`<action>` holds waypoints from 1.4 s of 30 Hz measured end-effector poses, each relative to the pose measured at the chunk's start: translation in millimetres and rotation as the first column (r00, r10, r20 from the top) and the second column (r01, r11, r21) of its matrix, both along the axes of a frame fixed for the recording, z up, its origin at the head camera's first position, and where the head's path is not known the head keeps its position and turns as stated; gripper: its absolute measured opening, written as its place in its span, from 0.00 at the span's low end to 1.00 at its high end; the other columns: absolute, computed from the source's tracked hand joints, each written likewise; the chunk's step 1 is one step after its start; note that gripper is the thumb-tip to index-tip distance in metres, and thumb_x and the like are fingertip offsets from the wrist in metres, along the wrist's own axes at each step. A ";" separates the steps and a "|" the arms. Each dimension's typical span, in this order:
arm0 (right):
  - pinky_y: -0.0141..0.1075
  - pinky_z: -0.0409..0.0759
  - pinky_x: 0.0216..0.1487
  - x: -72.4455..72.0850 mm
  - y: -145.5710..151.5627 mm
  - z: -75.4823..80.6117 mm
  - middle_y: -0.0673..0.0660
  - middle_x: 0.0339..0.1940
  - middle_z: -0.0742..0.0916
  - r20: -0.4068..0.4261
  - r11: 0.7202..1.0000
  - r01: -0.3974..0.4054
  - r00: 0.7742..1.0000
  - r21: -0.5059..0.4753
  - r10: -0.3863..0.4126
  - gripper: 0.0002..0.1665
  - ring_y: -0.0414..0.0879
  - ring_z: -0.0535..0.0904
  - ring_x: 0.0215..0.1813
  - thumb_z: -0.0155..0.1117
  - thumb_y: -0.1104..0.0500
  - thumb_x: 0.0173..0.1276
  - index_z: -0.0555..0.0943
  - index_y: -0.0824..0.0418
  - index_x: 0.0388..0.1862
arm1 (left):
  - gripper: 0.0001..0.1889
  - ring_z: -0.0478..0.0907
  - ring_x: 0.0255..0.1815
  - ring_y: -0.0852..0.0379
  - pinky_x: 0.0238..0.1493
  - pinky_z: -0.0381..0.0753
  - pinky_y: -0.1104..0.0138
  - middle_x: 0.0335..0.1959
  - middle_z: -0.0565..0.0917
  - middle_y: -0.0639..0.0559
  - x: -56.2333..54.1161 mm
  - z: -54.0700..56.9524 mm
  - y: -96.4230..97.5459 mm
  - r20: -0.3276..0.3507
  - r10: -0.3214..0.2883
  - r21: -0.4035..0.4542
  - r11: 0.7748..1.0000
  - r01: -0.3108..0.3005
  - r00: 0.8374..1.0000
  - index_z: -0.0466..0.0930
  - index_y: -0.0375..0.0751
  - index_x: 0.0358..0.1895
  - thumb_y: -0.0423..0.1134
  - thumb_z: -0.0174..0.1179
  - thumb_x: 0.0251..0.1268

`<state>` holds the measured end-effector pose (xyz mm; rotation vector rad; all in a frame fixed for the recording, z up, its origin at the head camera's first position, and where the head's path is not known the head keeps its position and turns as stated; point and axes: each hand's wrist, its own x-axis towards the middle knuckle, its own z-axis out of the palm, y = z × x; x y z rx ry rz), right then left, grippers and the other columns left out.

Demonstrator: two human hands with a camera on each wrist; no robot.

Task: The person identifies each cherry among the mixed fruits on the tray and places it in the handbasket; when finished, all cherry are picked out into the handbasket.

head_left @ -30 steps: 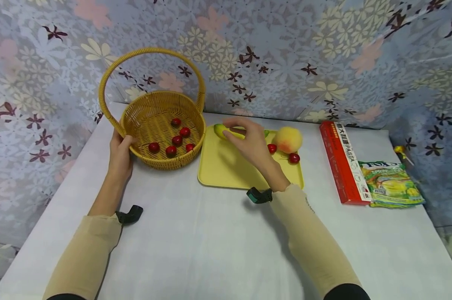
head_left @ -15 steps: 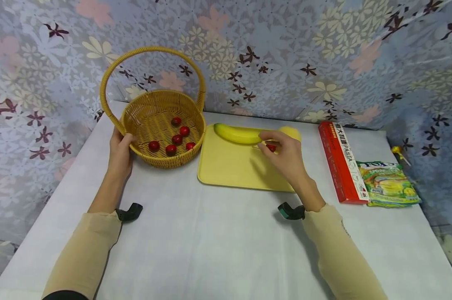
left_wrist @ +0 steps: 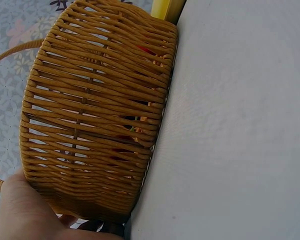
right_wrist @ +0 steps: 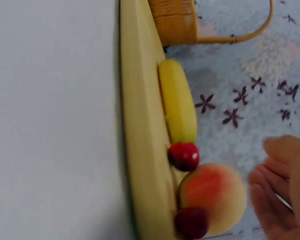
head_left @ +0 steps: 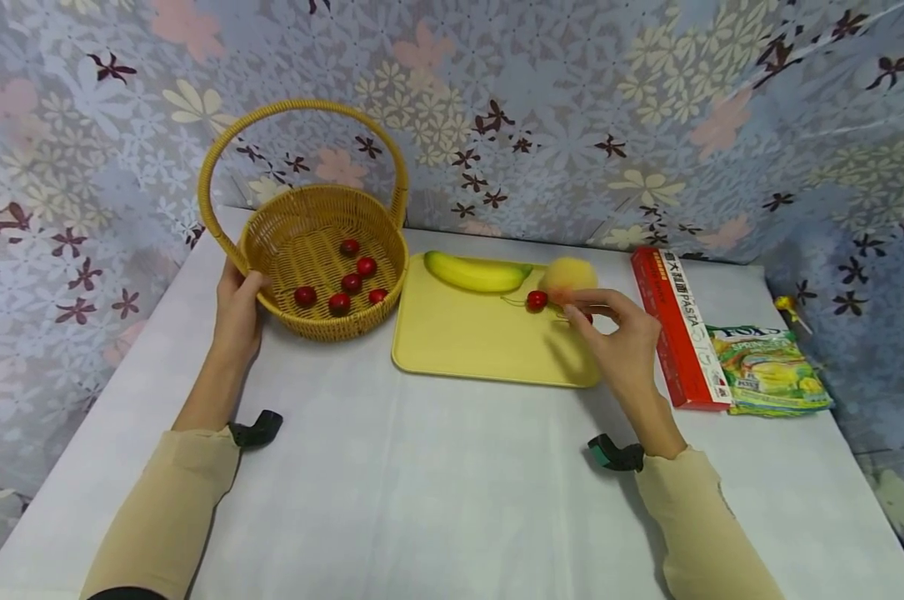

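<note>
My left hand [head_left: 237, 310] grips the near-left rim of a wicker basket [head_left: 332, 330], its thumb over the edge; the wall fills the left wrist view. Several red cherries [head_left: 351, 283] lie inside. Over the right end of a yellow tray [head_left: 474, 346], my right hand [head_left: 626, 337] holds nothing, with thumb and fingers apart close to a peach [head_left: 568, 273]. Beside the peach is one cherry [head_left: 536, 301] with a stem. A second cherry [right_wrist: 191, 222] sits against the peach in the right wrist view, mostly hidden by fingers from above. A banana [head_left: 476, 273] lies along the tray's back edge.
A red pasta box [head_left: 676, 333] lies right of the tray, with a green candy bag [head_left: 770, 371] against it. A small yellow-wrapped lollipop [head_left: 785, 305] is near the table's right edge. Flowered fabric [head_left: 496, 125] rises behind the white tabletop [head_left: 437, 483].
My right hand has moved right, from over the banana, past the first cherry, to beside the peach. The left hand and the basket have stayed in place.
</note>
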<state>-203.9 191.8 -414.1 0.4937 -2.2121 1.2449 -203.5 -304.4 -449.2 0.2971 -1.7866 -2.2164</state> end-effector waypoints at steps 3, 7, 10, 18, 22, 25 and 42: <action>0.30 0.84 0.54 0.7 3.8 -2.2 0.68 0.43 0.92 0.011 0.992 0.105 0.994 -0.073 -0.104 0.12 0.55 0.87 0.41 0.74 0.72 0.64 0.88 0.73 0.47 | 0.40 0.55 0.85 0.53 0.84 0.55 0.61 0.86 0.56 0.49 0.1 0.5 0.8 0.008 0.005 -0.002 1.000 -0.005 1.000 0.51 0.52 0.86 0.29 0.46 0.70; 0.33 0.85 0.55 -5.1 14.7 -17.5 0.66 0.44 0.91 0.056 0.958 0.241 0.970 -0.155 -0.235 0.14 0.58 0.86 0.44 0.75 0.68 0.66 0.88 0.71 0.49 | 0.39 0.55 0.85 0.53 0.83 0.57 0.62 0.86 0.56 0.49 0.5 1.2 0.7 0.017 0.006 0.003 1.000 -0.006 1.000 0.52 0.52 0.85 0.30 0.46 0.71; 0.35 0.86 0.55 -9.1 24.3 -30.9 0.62 0.44 0.92 0.128 0.942 0.301 0.951 -0.152 -0.283 0.14 0.53 0.87 0.44 0.76 0.61 0.67 0.89 0.66 0.49 | 0.38 0.56 0.85 0.53 0.83 0.57 0.62 0.86 0.56 0.49 0.5 0.8 1.9 0.015 -0.001 0.013 1.000 0.001 1.000 0.53 0.53 0.85 0.30 0.47 0.72; 0.24 0.82 0.47 -8.4 28.4 -46.0 0.58 0.43 0.93 0.260 0.947 0.319 0.916 -0.015 -0.305 0.21 0.51 0.89 0.43 0.80 0.49 0.65 0.90 0.62 0.48 | 0.38 0.55 0.85 0.53 0.84 0.56 0.62 0.86 0.56 0.49 1.2 -2.2 2.8 0.012 -0.006 0.018 1.000 0.006 1.000 0.53 0.54 0.85 0.31 0.46 0.73; 0.22 0.80 0.46 -7.6 26.8 -45.5 0.58 0.43 0.93 0.269 0.950 0.312 0.915 0.006 -0.302 0.19 0.51 0.88 0.42 0.81 0.52 0.63 0.90 0.63 0.48 | 0.38 0.54 0.86 0.53 0.84 0.54 0.62 0.86 0.56 0.50 0.7 -1.8 2.6 0.011 -0.004 0.022 1.000 0.004 1.000 0.52 0.54 0.85 0.30 0.46 0.72; 0.24 0.81 0.47 -7.4 26.4 -46.0 0.59 0.43 0.93 0.256 0.955 0.294 0.922 0.026 -0.291 0.18 0.53 0.88 0.42 0.82 0.55 0.62 0.91 0.64 0.48 | 0.39 0.54 0.86 0.53 0.84 0.54 0.62 0.86 0.56 0.50 0.2 -1.2 2.3 0.011 0.000 0.033 0.999 0.000 1.000 0.53 0.54 0.85 0.30 0.46 0.72; 0.35 0.79 0.48 -3.7 18.1 -44.6 0.61 0.40 0.93 0.188 0.973 0.188 0.959 0.132 -0.210 0.15 0.56 0.88 0.42 0.83 0.62 0.59 0.91 0.65 0.45 | 0.40 0.54 0.86 0.54 0.83 0.56 0.65 0.87 0.54 0.49 0.2 0.4 2.0 0.040 -0.003 0.034 0.999 0.002 0.999 0.49 0.51 0.86 0.31 0.46 0.72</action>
